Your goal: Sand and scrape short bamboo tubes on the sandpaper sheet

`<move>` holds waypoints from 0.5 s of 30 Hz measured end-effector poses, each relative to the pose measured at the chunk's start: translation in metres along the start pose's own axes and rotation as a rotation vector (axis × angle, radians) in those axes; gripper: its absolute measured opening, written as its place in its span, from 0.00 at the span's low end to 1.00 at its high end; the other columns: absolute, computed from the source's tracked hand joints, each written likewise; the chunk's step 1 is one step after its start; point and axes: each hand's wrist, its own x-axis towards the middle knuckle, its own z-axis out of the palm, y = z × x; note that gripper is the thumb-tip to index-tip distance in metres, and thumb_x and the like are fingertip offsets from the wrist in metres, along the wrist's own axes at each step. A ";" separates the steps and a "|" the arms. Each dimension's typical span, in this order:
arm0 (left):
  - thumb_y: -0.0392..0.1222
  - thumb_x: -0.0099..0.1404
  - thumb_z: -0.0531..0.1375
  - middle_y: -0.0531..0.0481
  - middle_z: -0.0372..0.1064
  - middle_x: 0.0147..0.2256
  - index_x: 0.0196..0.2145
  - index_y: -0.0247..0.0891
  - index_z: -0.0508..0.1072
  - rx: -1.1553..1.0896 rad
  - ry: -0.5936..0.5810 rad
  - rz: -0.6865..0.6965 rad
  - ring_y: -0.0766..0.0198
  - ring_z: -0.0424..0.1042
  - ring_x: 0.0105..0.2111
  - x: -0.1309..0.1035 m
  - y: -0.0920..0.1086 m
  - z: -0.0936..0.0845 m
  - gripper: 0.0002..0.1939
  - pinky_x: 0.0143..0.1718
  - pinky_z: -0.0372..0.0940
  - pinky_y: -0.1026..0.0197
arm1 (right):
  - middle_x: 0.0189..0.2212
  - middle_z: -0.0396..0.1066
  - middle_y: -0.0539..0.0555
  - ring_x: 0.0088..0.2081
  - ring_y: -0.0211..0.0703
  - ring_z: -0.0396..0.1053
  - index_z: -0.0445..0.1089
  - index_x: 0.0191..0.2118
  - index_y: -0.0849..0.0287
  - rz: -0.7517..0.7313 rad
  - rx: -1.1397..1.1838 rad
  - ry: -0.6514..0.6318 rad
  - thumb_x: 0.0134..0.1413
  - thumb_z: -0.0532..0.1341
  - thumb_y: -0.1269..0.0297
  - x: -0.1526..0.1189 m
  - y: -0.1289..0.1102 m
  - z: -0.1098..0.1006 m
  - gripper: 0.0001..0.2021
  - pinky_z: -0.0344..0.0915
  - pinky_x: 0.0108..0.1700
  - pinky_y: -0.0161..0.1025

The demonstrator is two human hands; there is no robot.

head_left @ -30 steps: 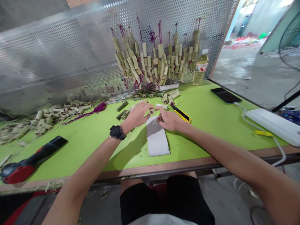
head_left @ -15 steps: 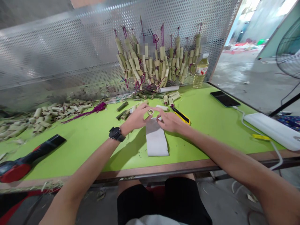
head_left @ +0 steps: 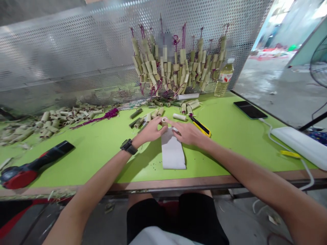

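Observation:
My left hand (head_left: 152, 130) has its thumb and fingers closed around a short bamboo tube (head_left: 165, 123), whose open end faces up towards me. My right hand (head_left: 188, 133) touches the tube with its index fingertip; its fingers are stretched out, with the thumb apart, over a strip of white paper (head_left: 173, 153). This strip lies flat below the tube and reaches towards the table's front edge. To the right of the tube lies a pale roll (head_left: 179, 117), and a yellow and black utility knife (head_left: 201, 127) is beyond my right hand.
Bamboo pieces (head_left: 55, 122) are heaped at the left, beside purple string (head_left: 108, 115). A black and red power tool (head_left: 33, 168) lies front left. Strung bamboo tubes (head_left: 176, 69) hang on the perforated panel (head_left: 76, 51). A bottle (head_left: 224, 79), phone (head_left: 249, 109) and cabled white device (head_left: 300, 146) stand right.
The bamboo tube has tipped more upright and sits lower between my hands. My right index finger has moved onto it. The view has shifted slightly.

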 end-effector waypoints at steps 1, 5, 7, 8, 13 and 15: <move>0.49 0.83 0.61 0.38 0.79 0.52 0.54 0.39 0.77 -0.005 0.000 -0.007 0.42 0.78 0.52 0.000 0.000 0.001 0.13 0.57 0.75 0.40 | 0.54 0.85 0.65 0.38 0.52 0.76 0.51 0.88 0.55 -0.014 -0.005 0.007 0.82 0.51 0.62 0.000 0.000 0.000 0.35 0.64 0.39 0.43; 0.52 0.83 0.59 0.38 0.78 0.53 0.57 0.38 0.76 -0.028 -0.011 0.020 0.44 0.79 0.52 -0.002 0.001 0.006 0.17 0.57 0.76 0.40 | 0.52 0.85 0.63 0.39 0.53 0.78 0.56 0.87 0.53 -0.027 0.045 -0.005 0.81 0.53 0.60 0.000 -0.002 0.000 0.35 0.67 0.39 0.44; 0.50 0.83 0.59 0.37 0.78 0.53 0.58 0.38 0.77 -0.022 -0.024 0.052 0.45 0.79 0.51 -0.003 0.004 0.010 0.16 0.56 0.76 0.42 | 0.50 0.86 0.62 0.37 0.52 0.77 0.58 0.86 0.52 -0.006 0.090 -0.007 0.81 0.54 0.58 0.000 -0.003 -0.002 0.34 0.68 0.38 0.45; 0.48 0.82 0.59 0.37 0.78 0.53 0.59 0.38 0.77 -0.009 -0.033 0.069 0.46 0.79 0.50 -0.004 0.007 0.011 0.15 0.55 0.77 0.42 | 0.49 0.86 0.62 0.36 0.52 0.78 0.60 0.85 0.53 0.009 0.116 -0.002 0.81 0.53 0.57 0.000 -0.003 -0.002 0.33 0.68 0.38 0.45; 0.45 0.83 0.59 0.39 0.80 0.49 0.63 0.39 0.77 0.135 -0.032 0.088 0.44 0.78 0.49 -0.008 0.016 0.014 0.17 0.55 0.74 0.41 | 0.48 0.87 0.63 0.41 0.58 0.82 0.69 0.77 0.57 0.103 0.256 0.050 0.84 0.51 0.51 -0.001 0.003 -0.002 0.28 0.75 0.43 0.51; 0.47 0.82 0.62 0.40 0.81 0.50 0.62 0.40 0.78 0.176 -0.007 0.059 0.42 0.78 0.53 -0.008 0.017 0.014 0.17 0.60 0.72 0.38 | 0.48 0.87 0.65 0.44 0.61 0.83 0.71 0.74 0.58 0.134 0.314 0.055 0.83 0.52 0.49 -0.001 0.006 0.000 0.27 0.77 0.44 0.54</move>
